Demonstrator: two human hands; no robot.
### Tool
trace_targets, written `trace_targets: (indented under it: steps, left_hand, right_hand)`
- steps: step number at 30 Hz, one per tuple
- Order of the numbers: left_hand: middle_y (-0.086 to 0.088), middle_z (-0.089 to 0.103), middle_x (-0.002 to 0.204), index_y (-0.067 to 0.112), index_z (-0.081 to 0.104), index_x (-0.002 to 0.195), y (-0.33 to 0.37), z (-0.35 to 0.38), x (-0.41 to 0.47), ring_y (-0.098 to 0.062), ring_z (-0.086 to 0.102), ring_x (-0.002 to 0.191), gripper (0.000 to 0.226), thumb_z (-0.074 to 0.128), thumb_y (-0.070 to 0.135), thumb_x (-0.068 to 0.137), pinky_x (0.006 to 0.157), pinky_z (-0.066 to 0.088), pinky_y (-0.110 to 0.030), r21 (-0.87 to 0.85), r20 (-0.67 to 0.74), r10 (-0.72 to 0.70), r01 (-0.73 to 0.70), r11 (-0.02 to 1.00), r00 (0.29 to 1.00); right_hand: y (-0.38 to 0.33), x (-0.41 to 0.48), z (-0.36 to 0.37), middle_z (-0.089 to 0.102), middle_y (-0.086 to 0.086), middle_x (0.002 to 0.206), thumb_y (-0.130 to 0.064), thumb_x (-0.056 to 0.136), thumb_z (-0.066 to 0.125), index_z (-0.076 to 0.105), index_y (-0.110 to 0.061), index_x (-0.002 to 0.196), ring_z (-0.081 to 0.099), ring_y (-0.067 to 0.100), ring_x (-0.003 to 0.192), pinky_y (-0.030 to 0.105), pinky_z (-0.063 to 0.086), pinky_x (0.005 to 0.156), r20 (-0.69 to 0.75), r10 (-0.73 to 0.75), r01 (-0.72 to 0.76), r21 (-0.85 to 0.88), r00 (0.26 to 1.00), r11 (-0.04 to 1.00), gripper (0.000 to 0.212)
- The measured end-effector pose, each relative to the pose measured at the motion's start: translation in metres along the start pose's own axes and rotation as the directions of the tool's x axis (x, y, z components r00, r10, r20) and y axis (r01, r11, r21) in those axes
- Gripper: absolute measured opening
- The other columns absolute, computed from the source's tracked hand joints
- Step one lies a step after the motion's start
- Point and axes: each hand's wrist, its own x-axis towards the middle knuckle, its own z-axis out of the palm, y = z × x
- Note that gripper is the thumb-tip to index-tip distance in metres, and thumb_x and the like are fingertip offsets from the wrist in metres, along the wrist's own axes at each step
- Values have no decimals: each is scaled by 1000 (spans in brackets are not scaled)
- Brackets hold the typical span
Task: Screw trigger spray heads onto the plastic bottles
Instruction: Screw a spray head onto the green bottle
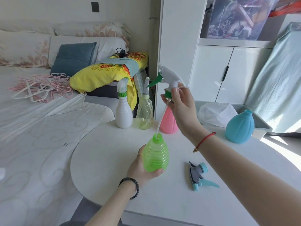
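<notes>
My left hand (141, 168) grips a clear green ribbed bottle (156, 156) upright on the white table (114, 168). My right hand (180, 103) holds a white spray head with a green trigger and collar (166, 79) high above it. The head's thin dip tube (161, 119) runs down and its tip sits in the bottle's open neck. A blue and grey spray head (199, 176) lies loose on the table to the right. A capless blue bottle (240, 127) and a pink bottle (168, 121) stand behind.
A white bottle (123, 111) and a clear yellowish bottle (145, 111), both with heads on, stand at the table's far edge. A grey tray with a plastic bag (216, 114) sits far right. A bed with pink hangers (40, 88) lies left; white cabinets (215, 70) stand behind.
</notes>
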Motion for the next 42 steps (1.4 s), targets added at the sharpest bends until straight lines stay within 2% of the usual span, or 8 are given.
trace_targets:
  steps: [4, 8, 13, 17, 25, 32, 38, 42]
  left_hand:
    - [28, 58, 102, 65, 24, 106, 1, -1, 0, 17, 53, 90, 78, 74, 53, 48, 67, 41, 1, 3, -7, 5, -5, 1000, 1000]
    - [26, 59, 103, 52, 27, 116, 2, -1, -1, 12, 55, 94, 82, 73, 55, 48, 71, 44, -6, 1, -1, 26, -26, 1000, 1000]
    - [25, 59, 101, 47, 28, 118, 4, -1, -1, 10, 56, 93, 83, 74, 52, 49, 71, 44, -10, -3, -2, 23, -23, 1000, 1000]
    - [26, 58, 100, 44, 29, 120, 3, 0, -1, 8, 56, 92, 82, 76, 46, 53, 72, 45, -12, -8, -11, 28, -28, 1000, 1000]
    - [29, 56, 96, 42, 27, 124, 3, 1, 0, 11, 54, 87, 87, 75, 48, 52, 64, 42, -5, 22, -20, 10, -9, 1000, 1000]
    - [33, 54, 93, 66, 23, 103, 4, 1, -2, 20, 52, 83, 76, 73, 51, 47, 61, 41, -2, 35, -40, -12, 14, 999, 999]
    - [27, 58, 99, 53, 27, 115, 5, 2, -2, 9, 57, 91, 82, 74, 50, 48, 70, 46, -13, 13, -12, -4, 4, 1000, 1000]
    - [27, 57, 99, 52, 28, 114, 5, 2, -2, 5, 57, 93, 81, 74, 50, 48, 71, 45, -16, 18, -14, -14, 14, 1000, 1000]
  right_hand:
    - [31, -19, -7, 59, 15, 82, -22, 93, 44, 49, -10, 80, 63, 39, 87, 57, 50, 86, 63, 49, -33, -229, 997, 973, 18]
    - [57, -41, -20, 58, 2, 81, -13, 92, 47, 54, -7, 99, 58, 6, 77, 25, 46, 74, 239, 136, -48, -343, 961, 938, 12]
    - [67, -53, -25, 61, 10, 98, -6, 90, 49, 53, 2, 111, 59, 20, 93, 28, 47, 87, 183, 187, -128, -291, 965, 948, 23]
    - [69, -58, -27, 61, 12, 95, -1, 88, 51, 54, 5, 106, 61, 3, 80, 11, 49, 73, 207, 183, -118, -290, 961, 950, 19]
    - [71, -58, -27, 64, 14, 92, -7, 77, 69, 62, -4, 92, 59, 9, 82, 9, 46, 72, 168, 192, -116, -379, 967, 918, 17]
    - [72, -63, -20, 56, -4, 74, -12, 71, 76, 46, -19, 73, 56, 4, 70, 12, 45, 67, 111, 143, -87, -403, 984, 911, 31]
    - [68, -65, -31, 61, 19, 95, -7, 84, 59, 46, -4, 88, 59, 27, 89, 37, 48, 84, 215, 198, -114, -350, 956, 930, 14]
    - [70, -62, -27, 60, 12, 95, -10, 75, 71, 50, -14, 89, 57, 18, 88, 19, 46, 79, 94, 185, -134, -395, 978, 909, 25]
